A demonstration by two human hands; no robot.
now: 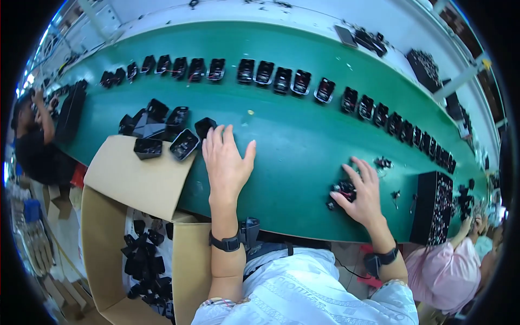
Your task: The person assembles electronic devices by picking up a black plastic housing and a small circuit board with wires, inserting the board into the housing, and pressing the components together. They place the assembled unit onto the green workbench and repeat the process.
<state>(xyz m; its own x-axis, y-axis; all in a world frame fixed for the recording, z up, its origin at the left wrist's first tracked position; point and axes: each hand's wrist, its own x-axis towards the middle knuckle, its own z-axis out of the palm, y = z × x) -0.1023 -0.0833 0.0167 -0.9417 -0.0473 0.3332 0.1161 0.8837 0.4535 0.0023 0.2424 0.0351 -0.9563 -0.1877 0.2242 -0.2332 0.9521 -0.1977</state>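
My left hand (226,165) is over the green table with its fingers spread. Its fingertips are at a black plastic housing (204,128), perhaps touching it. Close by, an open-topped black housing (184,144) leans at the edge of a cardboard flap, beside a loose pile of similar housings (154,122). My right hand (365,196) reaches over a small clump of black parts (343,189), fingers and thumb apart. Whether it touches the clump is hard to tell. Another small part (383,162) lies just beyond that hand.
A long row of black housings with parts inside (282,80) curves across the green table (292,146). Left of me stands an open cardboard box (191,271) holding more black pieces. A black tray (433,208) sits at right. Other people (38,135) work at both ends.
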